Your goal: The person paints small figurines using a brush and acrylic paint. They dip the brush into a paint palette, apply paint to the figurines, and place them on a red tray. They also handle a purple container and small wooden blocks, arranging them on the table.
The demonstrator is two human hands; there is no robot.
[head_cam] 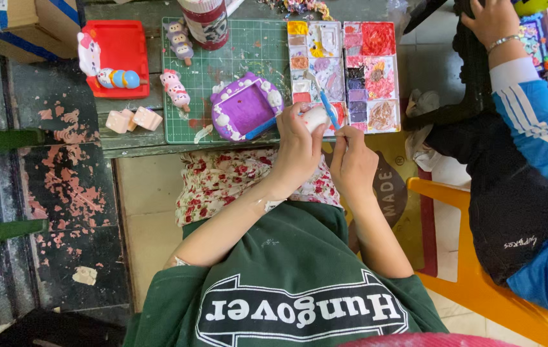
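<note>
My left hand is closed around a small white plaster figure and holds it up at the table's front edge. Just to its right, my right hand pinches a thin blue-handled paintbrush. The brush lies across the white figure, and its tip points up toward the paint palette. The palette is a white tray with several wells of red, purple, yellow and orange paint. Left of my hands, a purple frame-shaped piece with white trim rests on the green cutting mat.
A red tray with a white and multicoloured figure sits at the back left. On or near the mat are a pink-and-white figure, a grey one, two pink blocks and a paint jar. Another person in a blue sleeve sits on an orange chair to the right.
</note>
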